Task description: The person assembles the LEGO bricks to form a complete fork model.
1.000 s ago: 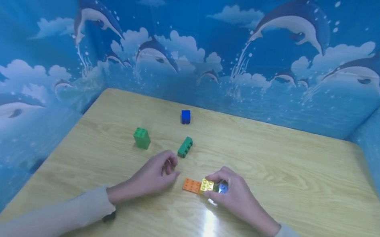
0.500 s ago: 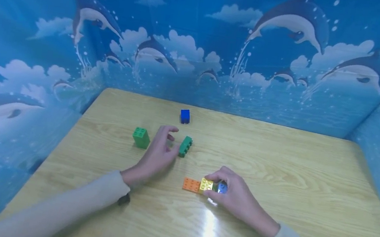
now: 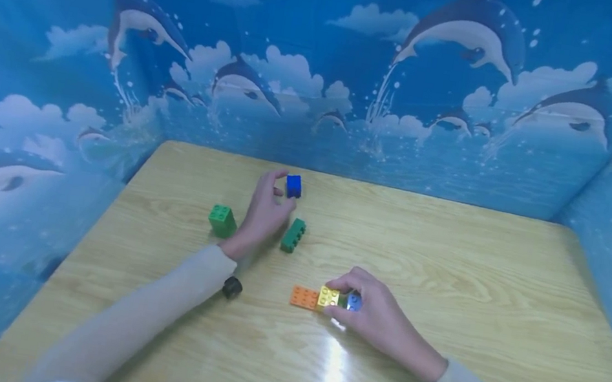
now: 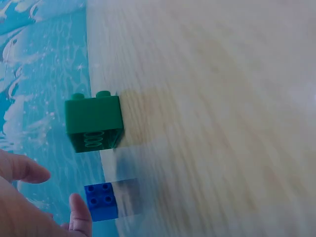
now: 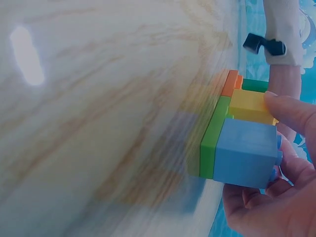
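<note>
In the head view my left hand (image 3: pixel 269 209) reaches to the back of the table, thumb and forefinger spread around the small blue brick (image 3: pixel 293 186). The left wrist view shows a gap between these fingers and the blue brick (image 4: pixel 101 201), whose studs face sideways. My right hand (image 3: pixel 374 308) grips a joined row of bricks lying on the table. Its thumb touches the yellow brick (image 5: pixel 249 104), and its other fingers curl by the light blue brick (image 5: pixel 246 153). Both bricks sit on a green plate (image 5: pixel 215 140); an orange plate (image 3: pixel 304 297) extends at the left end.
A dark green brick (image 3: pixel 293 235) lies on its side just right of my left wrist. To the left stands a tall green block (image 3: pixel 222 221). Dolphin-print curtains (image 3: pixel 320 88) surround the wooden table (image 3: pixel 476 274) at the back and sides.
My left hand has moved away from beside the orange plate, past the dark green brick, to the blue brick at the back. The right hand keeps its grip in place.
</note>
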A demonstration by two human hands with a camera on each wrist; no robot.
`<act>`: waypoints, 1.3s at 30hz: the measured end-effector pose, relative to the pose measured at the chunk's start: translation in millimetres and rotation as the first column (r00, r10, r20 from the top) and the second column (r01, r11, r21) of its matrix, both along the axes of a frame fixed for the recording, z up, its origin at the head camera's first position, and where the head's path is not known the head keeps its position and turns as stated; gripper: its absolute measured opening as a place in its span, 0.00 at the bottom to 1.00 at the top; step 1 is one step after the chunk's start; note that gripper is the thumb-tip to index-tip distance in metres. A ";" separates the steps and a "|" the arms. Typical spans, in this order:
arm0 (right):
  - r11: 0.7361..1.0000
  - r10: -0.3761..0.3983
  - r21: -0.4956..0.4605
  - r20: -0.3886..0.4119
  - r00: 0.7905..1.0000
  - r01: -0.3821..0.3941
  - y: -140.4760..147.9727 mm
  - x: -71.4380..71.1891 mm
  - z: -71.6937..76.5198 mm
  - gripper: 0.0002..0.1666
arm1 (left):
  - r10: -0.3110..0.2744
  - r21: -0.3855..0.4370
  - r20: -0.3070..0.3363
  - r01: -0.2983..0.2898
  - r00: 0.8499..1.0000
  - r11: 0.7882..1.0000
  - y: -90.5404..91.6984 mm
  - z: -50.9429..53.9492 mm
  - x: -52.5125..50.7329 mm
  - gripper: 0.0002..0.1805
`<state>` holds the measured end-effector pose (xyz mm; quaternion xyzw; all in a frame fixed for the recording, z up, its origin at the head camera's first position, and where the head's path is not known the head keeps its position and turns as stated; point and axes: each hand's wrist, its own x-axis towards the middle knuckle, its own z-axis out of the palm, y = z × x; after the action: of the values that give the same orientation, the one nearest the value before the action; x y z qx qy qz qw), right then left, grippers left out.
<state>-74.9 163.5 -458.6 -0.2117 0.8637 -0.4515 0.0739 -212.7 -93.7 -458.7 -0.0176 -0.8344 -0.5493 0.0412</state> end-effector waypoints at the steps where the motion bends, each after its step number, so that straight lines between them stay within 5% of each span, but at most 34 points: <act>1: 1.000 0.001 -0.002 0.003 1.000 -0.001 -0.6 -0.1 0.0 0.22 | 0.012 0.004 0.004 -0.012 1.000 1.000 1.3 -1.0 -3.2 0.37; 8: 1.000 0.006 0.003 -0.001 1.000 -0.006 -1.9 -0.4 -0.2 0.21 | 0.073 0.004 0.057 -0.073 0.996 0.997 5.8 -10.0 -20.5 0.37; 18: 1.000 0.009 0.013 0.006 1.000 -0.009 -0.9 0.8 2.0 0.21 | 0.078 0.029 0.166 -0.084 0.983 0.996 4.3 -8.9 -33.4 0.39; 39: 1.000 0.009 0.005 0.014 1.000 -0.009 -0.4 0.8 3.5 0.21 | 0.075 0.195 0.304 -0.139 0.950 0.971 5.2 -12.0 -41.8 0.32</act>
<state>-74.2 163.1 -455.1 -0.2120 0.8634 -0.4503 0.0825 -254.5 -88.5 -470.8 0.1146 -0.7670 -0.6292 -0.0519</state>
